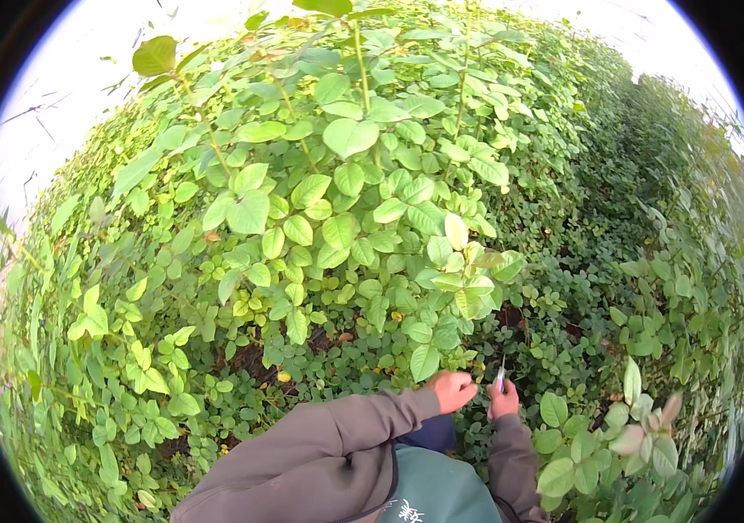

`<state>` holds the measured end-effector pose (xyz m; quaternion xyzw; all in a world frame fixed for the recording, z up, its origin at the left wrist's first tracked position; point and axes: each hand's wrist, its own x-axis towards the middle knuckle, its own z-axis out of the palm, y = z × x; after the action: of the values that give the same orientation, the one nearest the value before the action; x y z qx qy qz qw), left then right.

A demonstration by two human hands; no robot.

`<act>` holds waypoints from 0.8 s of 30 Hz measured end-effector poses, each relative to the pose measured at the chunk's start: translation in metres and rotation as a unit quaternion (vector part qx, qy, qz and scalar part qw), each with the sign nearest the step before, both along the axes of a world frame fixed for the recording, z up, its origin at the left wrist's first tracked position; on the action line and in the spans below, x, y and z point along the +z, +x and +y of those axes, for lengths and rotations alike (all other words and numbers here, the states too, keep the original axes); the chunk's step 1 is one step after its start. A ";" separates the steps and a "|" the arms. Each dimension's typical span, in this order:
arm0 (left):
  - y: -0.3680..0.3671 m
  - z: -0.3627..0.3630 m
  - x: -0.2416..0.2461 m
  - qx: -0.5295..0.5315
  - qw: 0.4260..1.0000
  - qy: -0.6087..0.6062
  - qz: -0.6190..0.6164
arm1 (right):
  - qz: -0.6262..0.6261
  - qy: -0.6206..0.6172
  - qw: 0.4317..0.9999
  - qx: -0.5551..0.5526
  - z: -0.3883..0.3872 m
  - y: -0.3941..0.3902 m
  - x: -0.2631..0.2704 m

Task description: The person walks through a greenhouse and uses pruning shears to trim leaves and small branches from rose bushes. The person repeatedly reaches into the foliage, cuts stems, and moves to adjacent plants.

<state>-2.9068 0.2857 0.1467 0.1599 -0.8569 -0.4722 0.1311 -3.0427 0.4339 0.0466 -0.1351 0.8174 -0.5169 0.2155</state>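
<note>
My left hand (453,391) is closed at the lower edge of a leafy rose bush (346,229), just below its hanging leaves; whether it grips a stem cannot be told. Close to its right, my right hand (504,397) is wrapped around a small tool (500,380) with a pale handle and a thin, pointed metal end directed away from me. The exact kind of tool is too small to tell. The two hands are apart from each other. Brown sleeves cover both forearms.
Dense low foliage (333,372) grows under the bush, with brown soil or litter showing between leaves. A shoot with pinkish leaves (633,438) stands at the lower right. More plants (679,281) rise along the right side, beyond a shaded strip of low leaves.
</note>
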 end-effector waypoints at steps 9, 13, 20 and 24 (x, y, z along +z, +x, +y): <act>-0.191 -0.152 0.003 0.116 0.879 0.360 0.290 | 0.058 0.007 0.980 -0.189 -0.050 -0.166 0.024; -0.142 -0.199 0.012 0.270 0.963 -0.007 0.018 | 0.060 0.153 0.977 -0.139 -0.021 -0.209 0.009; -0.115 -0.210 0.026 0.311 0.948 -0.034 0.060 | -0.066 0.321 0.943 -0.052 0.023 -0.247 -0.011; -0.105 -0.210 0.026 0.343 0.936 -0.060 0.046 | -0.023 0.340 0.940 0.005 -0.003 -0.298 0.006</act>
<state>-3.0119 0.0757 0.1731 0.4140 -0.7696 -0.3535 0.3338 -3.3405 0.4313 0.0523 -0.0463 0.9386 -0.2100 0.2699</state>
